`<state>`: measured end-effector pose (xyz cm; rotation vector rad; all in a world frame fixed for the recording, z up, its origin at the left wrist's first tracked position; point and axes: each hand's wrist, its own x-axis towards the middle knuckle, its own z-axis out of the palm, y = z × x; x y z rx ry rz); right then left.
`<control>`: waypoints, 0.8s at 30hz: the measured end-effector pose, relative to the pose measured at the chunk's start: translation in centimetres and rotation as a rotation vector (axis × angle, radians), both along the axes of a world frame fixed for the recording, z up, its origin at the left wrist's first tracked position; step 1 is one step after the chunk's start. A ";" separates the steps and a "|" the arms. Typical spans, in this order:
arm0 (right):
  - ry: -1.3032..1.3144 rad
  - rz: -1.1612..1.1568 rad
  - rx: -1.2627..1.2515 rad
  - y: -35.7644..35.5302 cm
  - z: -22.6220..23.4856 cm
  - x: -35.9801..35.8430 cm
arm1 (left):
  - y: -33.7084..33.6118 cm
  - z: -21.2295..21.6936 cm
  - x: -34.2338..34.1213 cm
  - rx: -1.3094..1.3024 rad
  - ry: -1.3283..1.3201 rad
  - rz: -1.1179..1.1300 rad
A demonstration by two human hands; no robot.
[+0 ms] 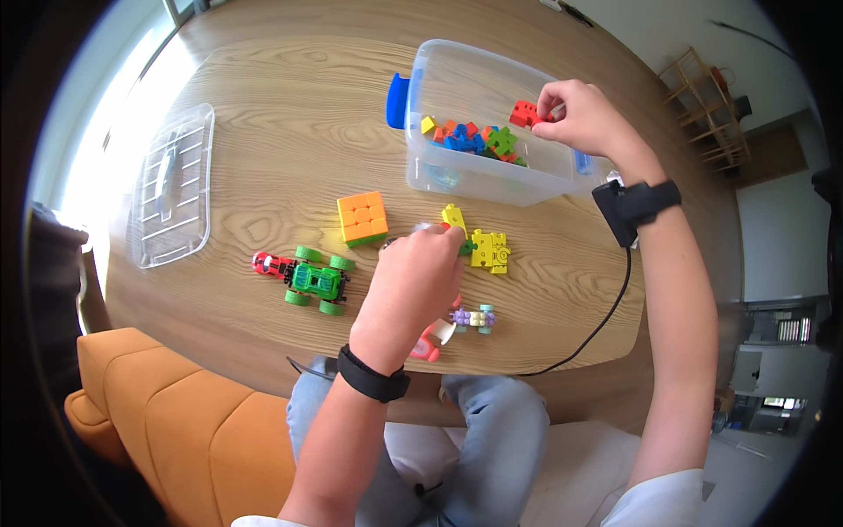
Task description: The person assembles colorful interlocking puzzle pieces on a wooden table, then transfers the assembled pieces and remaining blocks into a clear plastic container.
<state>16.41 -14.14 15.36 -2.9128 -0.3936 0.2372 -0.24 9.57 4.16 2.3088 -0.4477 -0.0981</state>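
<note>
Over the right part of a clear plastic box (536, 189), my right hand (581, 119) pinches a red toy block (525, 113). Inside the box lies a pile of small blocks, with a blue block (464, 140) and a green block (501, 140) among them. On the table, my left hand (420, 268) is closed with its fingertips beside yellow toy blocks (489, 251) and a bit of green block (466, 249). The back of that hand hides what its fingers grip, if anything. Left of it stands a puzzle cube (362, 217) with an orange top.
A green toy truck (318, 279) and a red toy car (273, 265) stand left of my left hand. Nearer me are a purple-and-white block vehicle (474, 319) and a pink toy piece (425, 350). A clear lid (176, 189) lies far left. A black cable (606, 322) runs from my right wrist.
</note>
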 end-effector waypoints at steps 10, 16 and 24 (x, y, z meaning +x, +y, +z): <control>0.183 -0.013 -0.176 0.8 -5.3 5.5 | 1.1 0.3 0.4 -0.003 0.033 -0.004; 0.170 0.029 -0.138 1.7 -4.7 6.5 | 0.7 0.2 0.3 0.025 0.026 -0.009; 0.301 0.146 -0.190 6.3 -4.8 6.2 | 0.8 0.2 0.6 0.038 0.027 -0.017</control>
